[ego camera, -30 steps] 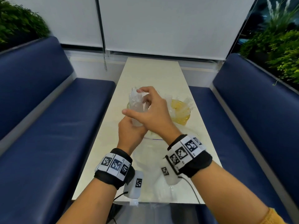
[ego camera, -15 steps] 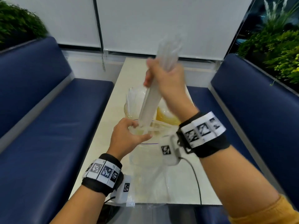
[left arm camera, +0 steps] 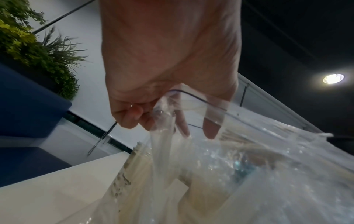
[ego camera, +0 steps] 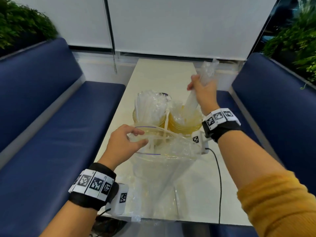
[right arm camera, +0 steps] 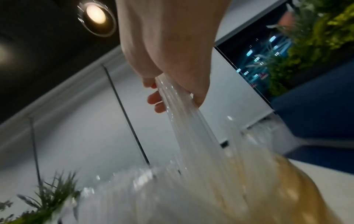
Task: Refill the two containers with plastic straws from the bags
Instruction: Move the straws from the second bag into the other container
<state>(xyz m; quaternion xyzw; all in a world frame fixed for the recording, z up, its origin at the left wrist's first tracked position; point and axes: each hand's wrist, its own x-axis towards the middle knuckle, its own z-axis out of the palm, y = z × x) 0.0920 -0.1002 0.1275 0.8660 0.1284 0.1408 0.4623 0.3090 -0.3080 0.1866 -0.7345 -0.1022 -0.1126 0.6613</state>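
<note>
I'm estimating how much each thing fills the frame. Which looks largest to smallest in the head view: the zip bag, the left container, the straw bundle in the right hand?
1. zip bag, nearest the camera, though.
2. left container
3. straw bundle; close call.

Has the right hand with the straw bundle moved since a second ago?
Yes. The right hand has left the bag mouth and swung right and away, over the right container, where the straws it grips now dip in.
</note>
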